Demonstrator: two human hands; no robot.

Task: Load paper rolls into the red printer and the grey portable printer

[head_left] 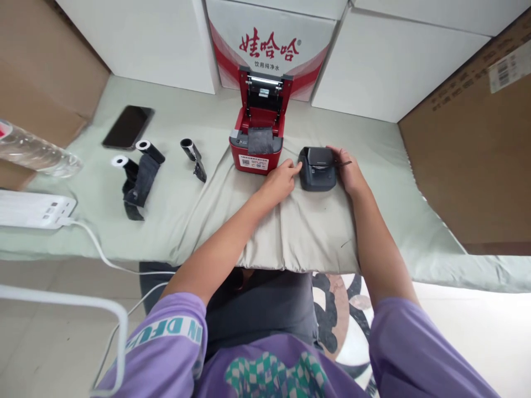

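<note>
A small black portable printer (318, 178) rests on the cloth, its lid down, held between my two hands. My left hand (282, 179) presses a fingertip on its left side, the other fingers curled. On the opposite side, my right hand (350, 171) grips the printer's right edge, its fingers partly hidden behind it. A thin dark strip (343, 163) sticks out by my right fingers; what it is I cannot make out. Just left of the black printer stands a red printer (259, 161) with its lid raised and a piece of black ribbon (260, 141) lying over its front.
Black ribbon rolls (143, 176) lie on the left, with a smaller ribbon roll (191, 149) nearer the middle. A phone (128, 127), a water bottle (37, 149) and a white power strip (35, 210) with a cable are farther left. White boxes (265, 33) line the back; a cardboard box (477, 132) stands right.
</note>
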